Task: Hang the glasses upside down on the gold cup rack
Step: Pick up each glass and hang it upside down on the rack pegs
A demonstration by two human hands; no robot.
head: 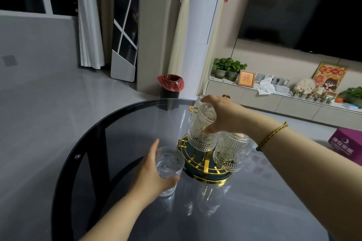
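Head camera view, looking down at a round dark glass table (121, 123) in a living room. Near the middle of the table stands a gold cup rack (205, 164) with a dark round base and a gold rim.

The right hand (225, 115), with a thin cord bracelet (272, 136) on the wrist, is closed around a ribbed clear glass (201, 123) from above, thumb on the near side and fingers over the far side. This glass is tilted with its mouth facing down and toward the camera, over the rack. Whether it already rests on a prong is hard to tell.

Just to the right, a second ribbed glass (231, 152) hangs upside down and tilted on the rack.

The left hand (150, 172) is curled around a third glass (169, 168), which stands upright on the table just left of the rack's base.

Beyond the table are a bin with a red liner (171, 84) and a low cabinet (274, 101) holding potted plants (228, 66).
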